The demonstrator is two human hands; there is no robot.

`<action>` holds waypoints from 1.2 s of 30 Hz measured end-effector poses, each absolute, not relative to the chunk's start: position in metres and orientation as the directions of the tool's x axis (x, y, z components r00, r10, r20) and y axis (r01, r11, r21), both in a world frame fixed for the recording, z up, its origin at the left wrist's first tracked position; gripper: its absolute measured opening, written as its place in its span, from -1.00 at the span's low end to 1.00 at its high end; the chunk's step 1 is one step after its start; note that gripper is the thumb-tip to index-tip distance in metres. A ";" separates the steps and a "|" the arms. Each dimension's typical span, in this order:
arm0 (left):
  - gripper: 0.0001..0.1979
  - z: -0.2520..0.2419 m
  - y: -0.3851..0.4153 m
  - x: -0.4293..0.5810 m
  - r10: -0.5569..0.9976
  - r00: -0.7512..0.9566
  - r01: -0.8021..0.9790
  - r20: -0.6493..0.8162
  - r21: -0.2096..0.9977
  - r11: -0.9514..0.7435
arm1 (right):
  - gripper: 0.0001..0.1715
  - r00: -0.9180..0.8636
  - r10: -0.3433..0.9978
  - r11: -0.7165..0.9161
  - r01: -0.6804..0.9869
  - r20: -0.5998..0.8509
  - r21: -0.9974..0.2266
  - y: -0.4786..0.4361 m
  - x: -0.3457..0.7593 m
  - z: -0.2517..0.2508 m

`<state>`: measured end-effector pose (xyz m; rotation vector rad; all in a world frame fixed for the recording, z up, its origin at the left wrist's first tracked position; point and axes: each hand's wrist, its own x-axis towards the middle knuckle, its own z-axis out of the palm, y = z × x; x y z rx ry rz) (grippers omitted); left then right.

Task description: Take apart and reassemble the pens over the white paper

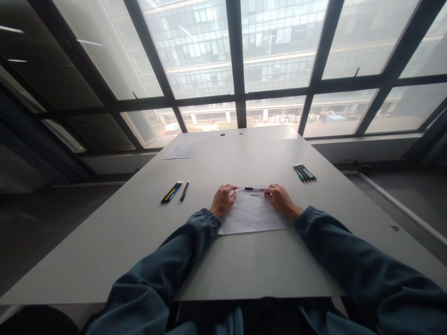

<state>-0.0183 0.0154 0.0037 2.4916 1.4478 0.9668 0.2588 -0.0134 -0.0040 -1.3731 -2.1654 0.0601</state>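
A white sheet of paper (249,216) lies on the grey table (223,260) in front of me. Across its far edge lies a pen with a white barrel and a dark end (254,189). My left hand (222,200) has its fingers curled at the pen's left end, resting on the paper's top left corner. My right hand (280,199) is curled the same way at the pen's right end. Both hands seem to pinch the pen between them. Both sleeves are dark blue-green.
Three pens (173,191), one of them apart (184,191), lie to the left. Several dark pens (305,172) lie side by side to the right. More paper (185,146) sits at the table's far left, by large windows (237,56).
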 end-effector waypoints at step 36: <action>-0.90 0.014 0.005 -0.011 0.737 0.501 0.740 0.454 0.217 -0.637 | -0.81 -0.326 0.828 0.493 0.810 0.456 -0.318 -0.014 0.256 -0.004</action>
